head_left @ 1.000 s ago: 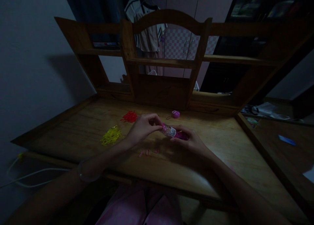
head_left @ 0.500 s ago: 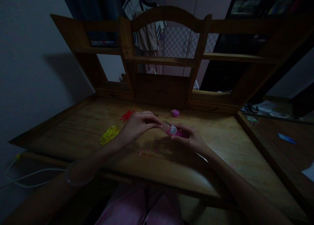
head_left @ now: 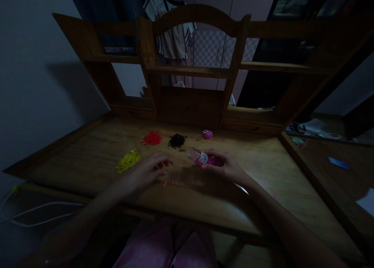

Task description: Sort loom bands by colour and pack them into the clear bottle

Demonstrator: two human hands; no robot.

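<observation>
The right hand's [head_left: 229, 165] fingers grasp a clear bottle [head_left: 202, 157], slanted; the left hand's [head_left: 149, 169] blurred fingers are released, half-curled, with pink bands [head_left: 173, 180] just nearer the person than their tips, a yellow pile [head_left: 128, 161] beside their knuckles, red pile [head_left: 152, 137] and black pile [head_left: 177, 140] beyond, and a purple ball [head_left: 207, 134] beyond the right fingers

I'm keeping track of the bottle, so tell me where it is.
In the head view, the bottle is in the right hand, right of the black pile.
</observation>
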